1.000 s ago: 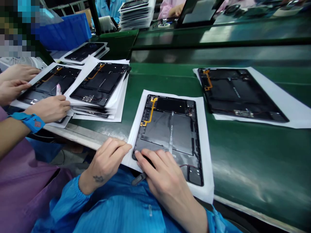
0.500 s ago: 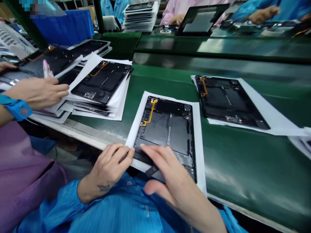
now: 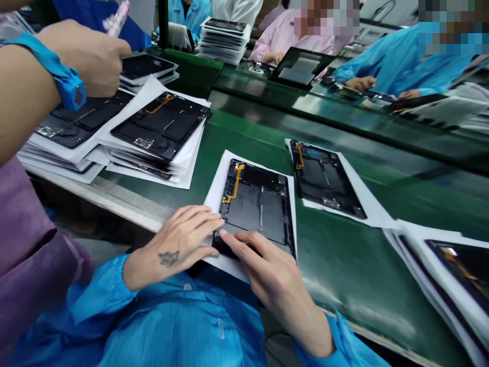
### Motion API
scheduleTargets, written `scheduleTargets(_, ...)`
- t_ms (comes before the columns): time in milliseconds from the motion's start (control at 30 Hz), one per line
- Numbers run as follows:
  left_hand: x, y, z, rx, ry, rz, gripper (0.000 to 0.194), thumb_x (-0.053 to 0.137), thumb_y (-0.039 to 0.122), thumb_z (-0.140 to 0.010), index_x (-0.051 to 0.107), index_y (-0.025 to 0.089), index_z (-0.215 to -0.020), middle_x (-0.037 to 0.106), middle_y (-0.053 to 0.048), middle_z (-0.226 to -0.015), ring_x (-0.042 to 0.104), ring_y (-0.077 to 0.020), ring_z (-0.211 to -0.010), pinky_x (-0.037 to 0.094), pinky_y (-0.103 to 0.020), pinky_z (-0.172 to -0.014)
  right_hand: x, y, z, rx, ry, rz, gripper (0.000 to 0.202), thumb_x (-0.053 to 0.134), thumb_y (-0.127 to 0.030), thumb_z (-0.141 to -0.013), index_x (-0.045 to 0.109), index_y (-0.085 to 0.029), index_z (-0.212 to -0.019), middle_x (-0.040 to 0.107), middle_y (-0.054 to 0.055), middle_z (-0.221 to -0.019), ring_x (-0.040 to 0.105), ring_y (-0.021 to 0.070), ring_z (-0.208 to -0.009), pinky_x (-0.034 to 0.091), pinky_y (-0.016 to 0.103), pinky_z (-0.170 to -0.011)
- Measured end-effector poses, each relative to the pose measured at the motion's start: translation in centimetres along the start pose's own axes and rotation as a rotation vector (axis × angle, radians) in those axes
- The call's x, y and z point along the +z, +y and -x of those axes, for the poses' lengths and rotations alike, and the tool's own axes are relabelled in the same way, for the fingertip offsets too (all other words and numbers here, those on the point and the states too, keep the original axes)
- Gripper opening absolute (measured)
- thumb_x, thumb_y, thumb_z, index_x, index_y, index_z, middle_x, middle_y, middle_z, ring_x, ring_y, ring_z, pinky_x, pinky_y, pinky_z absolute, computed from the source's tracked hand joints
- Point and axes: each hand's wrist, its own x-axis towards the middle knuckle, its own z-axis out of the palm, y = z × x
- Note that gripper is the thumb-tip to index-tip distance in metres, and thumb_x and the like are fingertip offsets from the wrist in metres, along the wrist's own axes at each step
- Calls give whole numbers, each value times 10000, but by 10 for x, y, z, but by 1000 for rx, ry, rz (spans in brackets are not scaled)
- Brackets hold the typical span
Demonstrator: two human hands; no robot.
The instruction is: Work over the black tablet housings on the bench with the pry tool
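Note:
An opened tablet back housing (image 3: 250, 204) lies on a white paper sheet (image 3: 214, 191) in front of me. It shows dark battery panels and an orange flex cable (image 3: 236, 186) on its left side. My left hand (image 3: 178, 247) rests with fingers stretched out at the housing's near left corner. Close beside it, my right hand (image 3: 273, 272) reaches over the near end, its index fingertip at that same corner, fingers loosely extended and thumb hidden. I see nothing held in either hand. Both hands cover part of the housing's near edge.
A similar housing on paper (image 3: 326, 176) lies to the right, and a paper-layered stack (image 3: 466, 275) beyond it. Another stack of housings (image 3: 158, 125) stands at left. A co-worker's hand (image 3: 82, 56) with a pink pen hovers there. Co-workers sit across the green bench (image 3: 244, 127).
My left hand's fingers have straightened and moved right onto the corner. My right thumb has gone out of sight, as has the dark piece near it. The co-worker's hand at left has risen.

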Motion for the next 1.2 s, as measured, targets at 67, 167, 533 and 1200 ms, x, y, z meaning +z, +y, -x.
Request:
scheduleTargets(67,5,3,1,-7,17,-32,478,601,401,-990,522,173,-1403,588,-103,-1434,489,-254,-1389,433,-432,-1135,0,1,2,19,-25,12,430,417,-52,-985,597,-184,-1353,667,112,-1103,679,164,-920,568,249,-755)
scheduleTargets(167,9,5,3,-4,42,-75,476,566,407,-1008,516,173,-1420,544,-95,-1495,470,-240,-1419,397,-426,-1174,0,2,3,36,-64,40,372,438,-104,-1005,641,-186,-1305,667,119,-1118,694,157,-900,570,234,-713)
scheduleTargets(533,10,4,2,7,65,-75,438,544,412,-1020,553,181,-1393,592,-73,-1453,516,-213,-1390,378,-418,-1188,0,4,-2,-88,-81,53,391,375,-39,-980,664,-109,-1235,717,132,-1042,679,180,-852,557,273,-699)
scheduleTargets(1200,10,3,3,5,57,-37,389,576,333,-1008,580,189,-1370,627,-65,-1415,540,-220,-1369,402,-430,-1157,-16,4,-37,-307,-253,203,343,348,-173,-1073,674,-152,-968,704,50,-883,585,147,-706,395,291,-598)
